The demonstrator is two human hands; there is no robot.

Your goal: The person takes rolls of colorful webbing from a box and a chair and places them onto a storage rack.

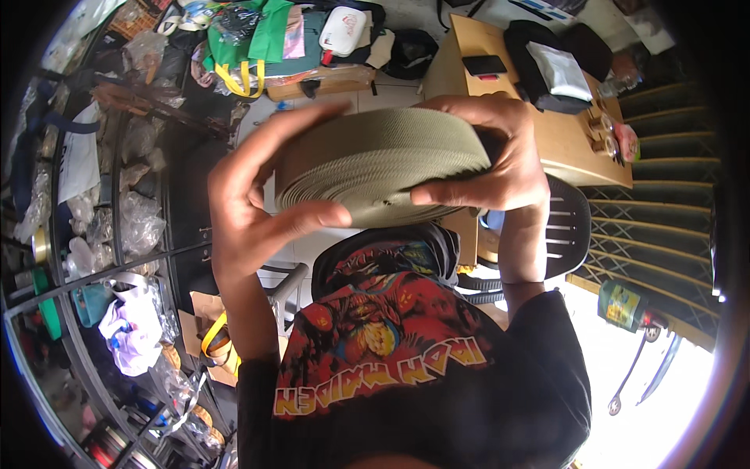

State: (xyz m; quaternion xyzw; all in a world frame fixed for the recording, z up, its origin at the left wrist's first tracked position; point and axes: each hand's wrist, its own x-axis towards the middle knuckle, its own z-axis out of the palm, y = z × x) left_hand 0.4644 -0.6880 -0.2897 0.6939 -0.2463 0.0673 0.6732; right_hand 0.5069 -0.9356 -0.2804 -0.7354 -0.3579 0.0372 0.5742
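A thick roll of olive-green webbing (391,141) is held up before my chest, tilted so that its coiled flat face and woven outer band both show. My left hand (242,191) is closed round the left side, thumb along the coiled face and fingers over the far edge. At the opposite side my right hand (512,160) grips the roll, its thumb pressed on the coils close to the centre. The fingertips behind the roll are partly hidden.
Black shelving (117,270) stuffed with plastic-wrapped goods runs along the left. A wooden desk (539,152) at the right bears a dark phone (484,66) and a black bag (539,94). Beside it stands a black slatted chair (574,230). A green bag (269,35) lies at the back.
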